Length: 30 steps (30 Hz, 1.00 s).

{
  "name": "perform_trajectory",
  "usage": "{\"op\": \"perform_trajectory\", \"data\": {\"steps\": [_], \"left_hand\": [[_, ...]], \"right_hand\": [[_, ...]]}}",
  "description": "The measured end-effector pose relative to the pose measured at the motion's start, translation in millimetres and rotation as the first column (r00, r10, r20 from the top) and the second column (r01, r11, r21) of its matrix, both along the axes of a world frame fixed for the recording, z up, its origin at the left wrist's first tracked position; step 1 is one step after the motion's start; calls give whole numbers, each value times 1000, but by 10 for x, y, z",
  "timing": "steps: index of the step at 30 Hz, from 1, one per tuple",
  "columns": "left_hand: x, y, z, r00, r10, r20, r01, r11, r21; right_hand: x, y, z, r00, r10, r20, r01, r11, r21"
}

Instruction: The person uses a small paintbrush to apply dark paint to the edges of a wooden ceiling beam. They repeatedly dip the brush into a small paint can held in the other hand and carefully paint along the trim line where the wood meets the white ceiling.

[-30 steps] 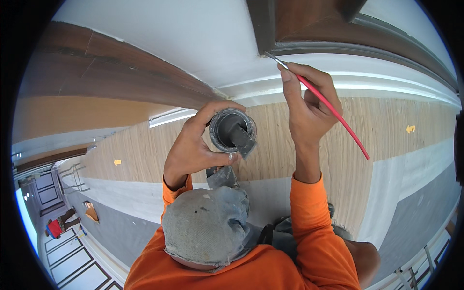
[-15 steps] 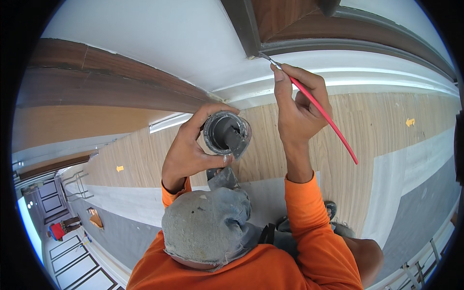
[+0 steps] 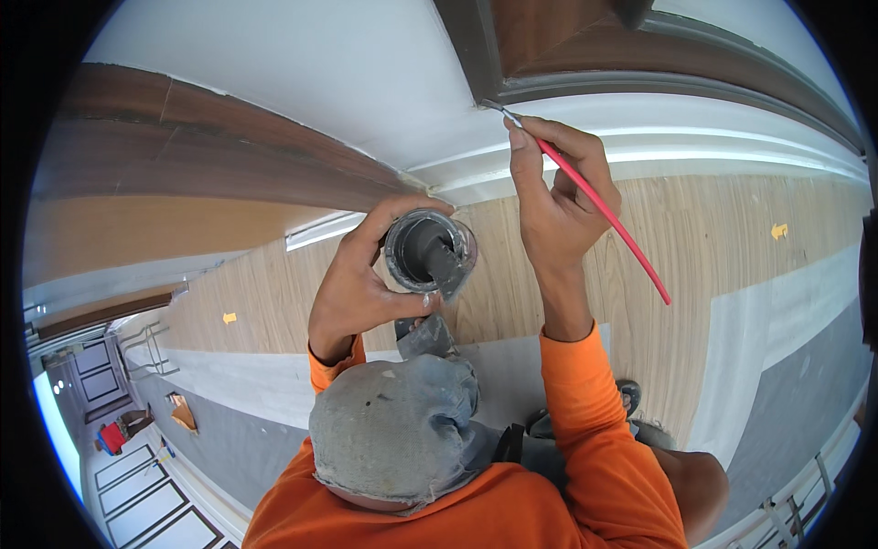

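In my right hand point(image 3: 569, 201) I had the slim red-handled paintbrush point(image 3: 622, 233), thumb and forefinger pinching it low near the ferrule, the other fingers folded in behind. Its bristle tip was at the lower corner of the dark grey frame point(image 3: 466, 50), against or just beside the white wall point(image 3: 302, 55); I could not tell whether it was touching.

To my mind the slip to fear was grey straying onto the wall or the white skirting point(image 3: 704, 142). A wobble of the wrist or an overloaded brush would do it, for that hand seemed to have no rest.

My left hand point(image 3: 355, 297) was curled around the clear jar point(image 3: 468, 242), fingers on the far side and thumb on the near, holding it above the wood-plank floor point(image 3: 503, 229). Dark grey paint point(image 3: 413, 242) coated the inside; how deep it lay, I could not tell. A flat grey blade point(image 3: 445, 273), smeared alike, leaned in the jar and poked out past the rim toward my right. I judged that tipping the jar, or knocking that overhanging end, could drop the blade or spill paint on the planks.
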<state>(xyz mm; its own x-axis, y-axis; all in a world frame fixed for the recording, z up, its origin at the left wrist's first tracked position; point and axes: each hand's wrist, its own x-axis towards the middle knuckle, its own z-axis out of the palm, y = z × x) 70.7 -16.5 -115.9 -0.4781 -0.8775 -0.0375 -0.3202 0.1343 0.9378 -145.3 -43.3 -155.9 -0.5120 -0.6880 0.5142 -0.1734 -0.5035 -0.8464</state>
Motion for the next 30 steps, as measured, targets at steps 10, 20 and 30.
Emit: {"op": "perform_trajectory", "data": {"steps": [10, 20, 30], "left_hand": [[20, -3, 45, 1000, -7, -8, 7, 1000, 12], [-71, 73, 83, 991, 86, -103, -74, 991, 114], [-83, 29, -3, 999, 33, -25, -33, 999, 10]], "right_hand": [[41, 26, 10, 999, -54, 0, 54, 999, 0], [72, -29, -106, 995, -82, 52, 87, 991, -104], [-48, 77, -51, 997, -68, 38, 68, 998, 2]]}}
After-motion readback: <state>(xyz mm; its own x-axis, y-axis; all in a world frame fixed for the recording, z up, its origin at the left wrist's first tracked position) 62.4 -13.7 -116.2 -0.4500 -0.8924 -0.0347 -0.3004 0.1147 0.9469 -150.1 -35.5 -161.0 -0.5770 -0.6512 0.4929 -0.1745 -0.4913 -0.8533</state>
